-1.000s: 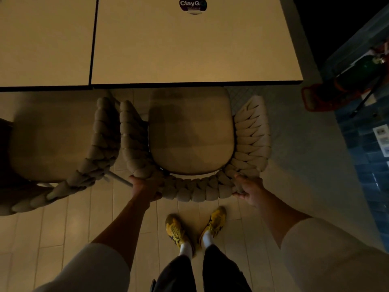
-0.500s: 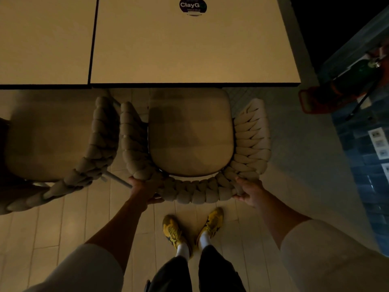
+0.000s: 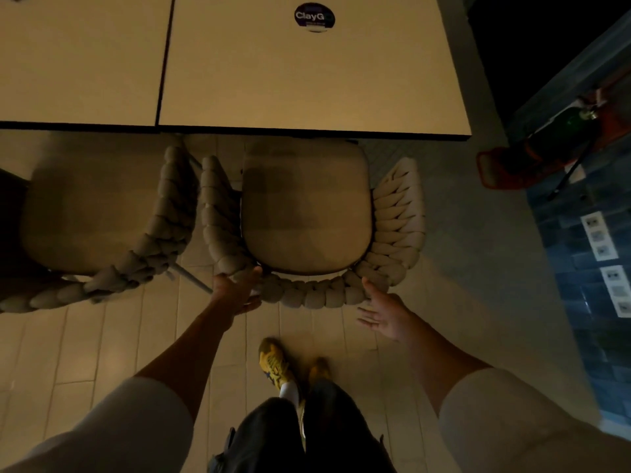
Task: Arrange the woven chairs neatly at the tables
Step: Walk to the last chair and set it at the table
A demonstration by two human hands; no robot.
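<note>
Both hands had come off their grip since the frame half a second before, and the woven chair [image 3: 305, 213] stood a little nearer the table edge. Ahead of the hands, the right table [image 3: 307, 80] and the left table [image 3: 78, 63] butted side by side, their near edges forming one straight line. The chair's front-to-back axis ran straight away from the hands, square to that edge. Its seat front reached just under the right table and its braided back curved toward the person. A second woven chair [image 3: 85, 206] stood out past the left hand, angled, its braided arm just beside the first chair's arm with only a narrow gap between. One of its thin legs [image 3: 191, 279] slanted close to that hand. Past the right hand lay open floor [image 3: 461, 268].

The left hand [image 3: 239, 291] rested with fingers extended on the back's rear corner. The right hand [image 3: 382, 315] hung with its fingers spread, holding nothing, just short of the braid. A round sticker [image 3: 314, 17] lay far ahead on the right table.
</note>
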